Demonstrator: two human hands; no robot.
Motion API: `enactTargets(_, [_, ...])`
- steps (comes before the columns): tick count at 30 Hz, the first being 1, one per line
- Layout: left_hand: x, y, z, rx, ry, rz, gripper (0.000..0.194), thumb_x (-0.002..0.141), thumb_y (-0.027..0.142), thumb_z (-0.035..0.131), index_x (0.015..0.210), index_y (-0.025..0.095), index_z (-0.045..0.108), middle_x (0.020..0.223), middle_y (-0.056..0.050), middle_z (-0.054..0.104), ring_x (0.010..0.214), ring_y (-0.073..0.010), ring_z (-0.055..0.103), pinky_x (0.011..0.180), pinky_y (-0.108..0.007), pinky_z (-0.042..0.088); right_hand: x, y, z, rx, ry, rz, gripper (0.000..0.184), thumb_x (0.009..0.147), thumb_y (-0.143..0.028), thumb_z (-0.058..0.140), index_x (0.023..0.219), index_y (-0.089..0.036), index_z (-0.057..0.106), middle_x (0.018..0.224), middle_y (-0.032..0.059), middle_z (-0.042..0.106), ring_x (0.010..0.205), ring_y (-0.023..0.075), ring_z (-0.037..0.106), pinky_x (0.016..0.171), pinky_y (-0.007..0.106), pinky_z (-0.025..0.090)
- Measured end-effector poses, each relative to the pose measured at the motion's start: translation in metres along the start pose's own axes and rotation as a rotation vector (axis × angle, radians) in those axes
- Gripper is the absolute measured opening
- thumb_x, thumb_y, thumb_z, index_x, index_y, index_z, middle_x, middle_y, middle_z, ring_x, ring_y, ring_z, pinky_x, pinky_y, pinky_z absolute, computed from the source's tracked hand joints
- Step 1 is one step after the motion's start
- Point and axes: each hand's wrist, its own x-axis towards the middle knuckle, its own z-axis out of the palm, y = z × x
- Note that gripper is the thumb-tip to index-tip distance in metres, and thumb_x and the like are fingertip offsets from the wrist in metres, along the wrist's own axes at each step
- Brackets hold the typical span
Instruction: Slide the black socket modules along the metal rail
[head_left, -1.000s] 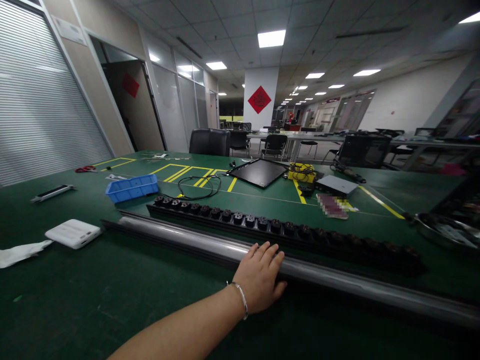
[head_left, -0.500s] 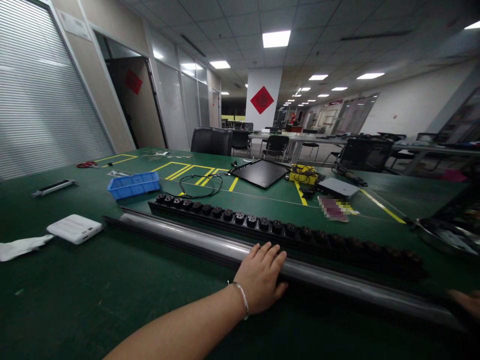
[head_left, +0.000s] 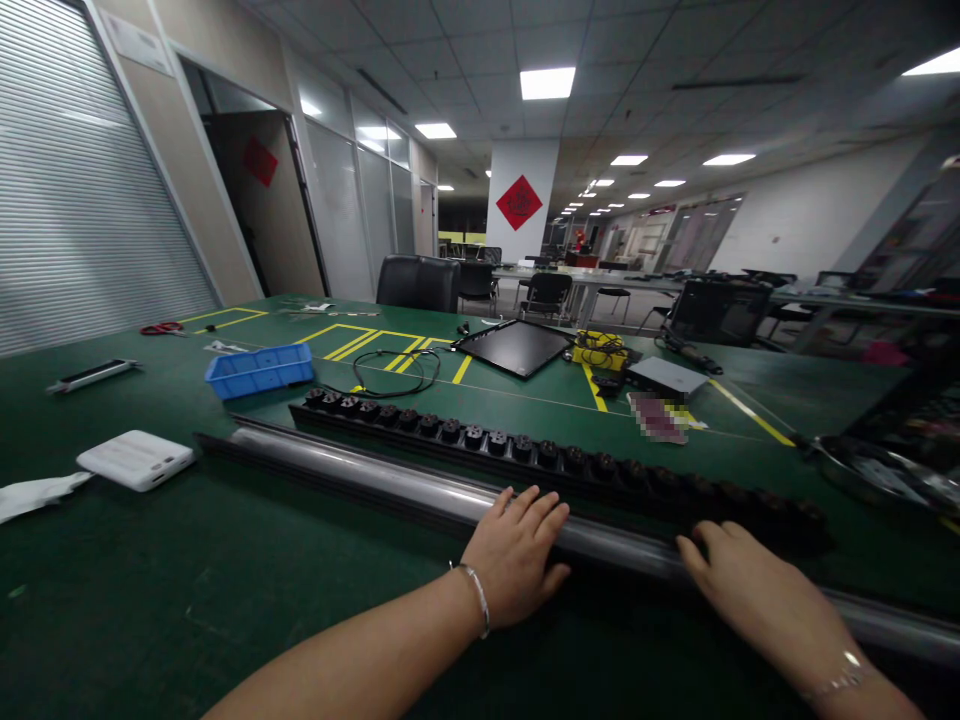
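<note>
A long grey metal tube [head_left: 360, 470] lies in a dark channel-shaped rail [head_left: 225, 455] across the green table. My left hand [head_left: 514, 555], with a bracelet on its wrist, rests on the tube with fingers stretched over it. To the right, my right hand [head_left: 750, 580] is over the same tube, its fingers curled and their tips turned away. Whatever is in those fingers, if anything, is hidden. Just behind the tube, a long black strip of round sockets [head_left: 472, 440] runs parallel to it.
A blue plastic bin [head_left: 259, 370], a white power bank [head_left: 136, 460] and a tissue [head_left: 37, 495] sit on the left. Farther back are a black cable [head_left: 397, 370], a dark flat panel [head_left: 517, 348], a yellow box [head_left: 600, 350] and a grey box [head_left: 667, 378]. A metal bowl [head_left: 862, 470] stands at right.
My right hand has come in from the right edge and moved left over the tube. My left hand stays on the tube in the same spot.
</note>
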Motion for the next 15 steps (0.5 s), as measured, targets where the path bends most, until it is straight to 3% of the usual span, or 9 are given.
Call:
enactTargets(3, [0.000,0.000,0.000,0.004,-0.001,0.001,0.060,0.083,0.049,0.046,0.135,0.022,0.032,0.140,-0.003,0.039,0.128,-0.0213,0.032,0.107,-0.042,0.026,0.006,-0.035,-0.002,0.039,-0.019,0.057,0.032,0.088,-0.042,0.038,0.085,-0.018,0.058,0.080,0.0072,0.057,0.061,0.0187,0.057,0.049,0.030,0.045])
enactTargets(7, [0.000,0.000,0.000,-0.001,0.007,0.007,0.063,0.083,0.048,0.046,0.138,0.024,0.027,0.143,-0.004,0.035,0.128,-0.0220,0.033,0.106,-0.043,0.027,0.008,-0.067,0.000,0.271,-0.010,0.048,0.031,0.089,-0.043,0.038,0.100,-0.019,0.055,0.097,0.0067,0.058,0.083,0.0188,0.059,0.069,0.031,0.051])
enactTargets(12, [-0.002,-0.001,0.000,-0.002,0.013,0.080,0.067,0.081,0.045,0.051,0.140,0.032,0.020,0.150,-0.002,0.014,0.133,-0.0247,0.023,0.103,-0.047,0.029,0.002,-0.087,-0.004,0.527,-0.095,-0.034,0.028,0.089,-0.031,0.035,0.113,-0.018,0.043,0.106,0.0086,0.056,0.092,0.0162,0.059,0.079,0.028,0.051])
enactTargets(15, [-0.003,-0.002,0.001,0.033,0.004,0.181,0.063,0.083,0.044,0.048,0.139,0.035,0.020,0.150,0.002,0.013,0.136,-0.0243,0.014,0.105,-0.051,0.023,-0.001,-0.091,-0.004,0.543,-0.177,-0.162,0.031,0.088,-0.023,0.033,0.118,-0.018,0.040,0.110,0.0082,0.056,0.098,0.0155,0.058,0.084,0.027,0.050])
